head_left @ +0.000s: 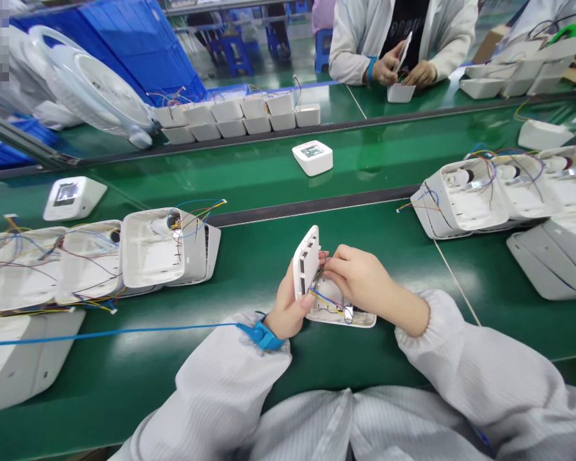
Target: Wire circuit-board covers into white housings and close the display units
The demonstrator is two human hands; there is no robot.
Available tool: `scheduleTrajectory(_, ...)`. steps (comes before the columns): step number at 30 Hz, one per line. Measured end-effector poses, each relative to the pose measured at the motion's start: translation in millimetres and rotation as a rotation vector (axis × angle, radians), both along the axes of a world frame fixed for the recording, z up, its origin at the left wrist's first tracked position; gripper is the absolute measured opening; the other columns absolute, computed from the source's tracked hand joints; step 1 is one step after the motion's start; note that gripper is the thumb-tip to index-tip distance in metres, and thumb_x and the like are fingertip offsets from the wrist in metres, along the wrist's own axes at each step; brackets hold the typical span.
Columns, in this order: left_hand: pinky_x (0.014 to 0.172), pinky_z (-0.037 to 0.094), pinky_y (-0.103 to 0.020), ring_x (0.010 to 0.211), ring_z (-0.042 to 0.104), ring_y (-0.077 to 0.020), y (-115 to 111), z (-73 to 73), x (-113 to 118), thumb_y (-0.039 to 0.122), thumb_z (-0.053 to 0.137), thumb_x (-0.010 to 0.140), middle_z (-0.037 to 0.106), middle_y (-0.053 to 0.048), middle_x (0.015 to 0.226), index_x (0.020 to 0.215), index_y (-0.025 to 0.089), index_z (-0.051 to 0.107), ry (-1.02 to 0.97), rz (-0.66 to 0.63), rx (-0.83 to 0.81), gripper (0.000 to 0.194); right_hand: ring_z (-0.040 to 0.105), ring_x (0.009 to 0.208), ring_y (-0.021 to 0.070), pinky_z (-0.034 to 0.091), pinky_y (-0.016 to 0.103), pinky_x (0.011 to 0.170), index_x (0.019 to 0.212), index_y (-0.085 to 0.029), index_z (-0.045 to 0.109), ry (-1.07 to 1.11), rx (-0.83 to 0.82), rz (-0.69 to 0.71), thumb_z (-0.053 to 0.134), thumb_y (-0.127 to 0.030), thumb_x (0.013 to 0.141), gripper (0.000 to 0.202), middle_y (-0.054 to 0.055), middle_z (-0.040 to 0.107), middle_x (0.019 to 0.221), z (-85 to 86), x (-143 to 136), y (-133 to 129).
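Observation:
My left hand (290,304), with a blue strap at the wrist, is closed on a white front panel (307,259) that stands tilted up, dark parts on its inner side. Beside it an open white housing (365,318) lies on the green table, with blue, yellow and red wires (327,299) running inside. Over the housing, close to the panel's inner side, is my right hand (355,272). Its fingers are pinched together near the wires; what they hold is too small and partly hidden.
White housings with loose wires stand at the left (153,250) and right (475,198). Finished-looking white units (313,158) sit on the middle strip. Across it, a person's hands (420,73) hold similar parts. A blue cord (148,330) runs left from my wrist.

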State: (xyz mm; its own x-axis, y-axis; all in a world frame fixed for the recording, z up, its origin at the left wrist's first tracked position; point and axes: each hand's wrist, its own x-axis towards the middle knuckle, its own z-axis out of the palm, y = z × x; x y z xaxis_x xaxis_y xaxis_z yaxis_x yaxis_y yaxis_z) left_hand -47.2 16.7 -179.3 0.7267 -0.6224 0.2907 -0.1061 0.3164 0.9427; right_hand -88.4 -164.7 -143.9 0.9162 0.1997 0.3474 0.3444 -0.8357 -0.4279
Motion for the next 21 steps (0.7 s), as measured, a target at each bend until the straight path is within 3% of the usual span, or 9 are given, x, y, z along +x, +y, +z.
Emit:
scheduleTrajectory(13,0.109,0.038,-0.049,0.130,0.046,-0.0347,3.4,4.3,2.4,0.052,0.057,0.086,0.050,-0.016,0.138,0.142,0.015,0.043,-0.065,-0.019,0.091,0.068,0.043,0.070,0.0133,0.030,0.027,0.062,0.078,-0.013,0.066,-0.018,-0.062,0.045,0.055,-0.017,0.091,0.018,0.004,0.051,0.076,1.4,1.2,0.2)
scheduleTrajectory(21,0.107,0.040,-0.046,0.128,0.047,-0.0346,6.6,10.7,4.0,0.049,0.054,0.089,0.051,-0.015,0.138,0.143,0.017,0.042,-0.122,-0.052,0.158,0.064,0.043,0.068,0.0142,0.027,0.029,0.060,0.077,-0.014,0.064,-0.067,-0.128,0.000,0.058,-0.023,0.092,0.018,0.003,0.049,0.072,-2.0,2.7,1.0)
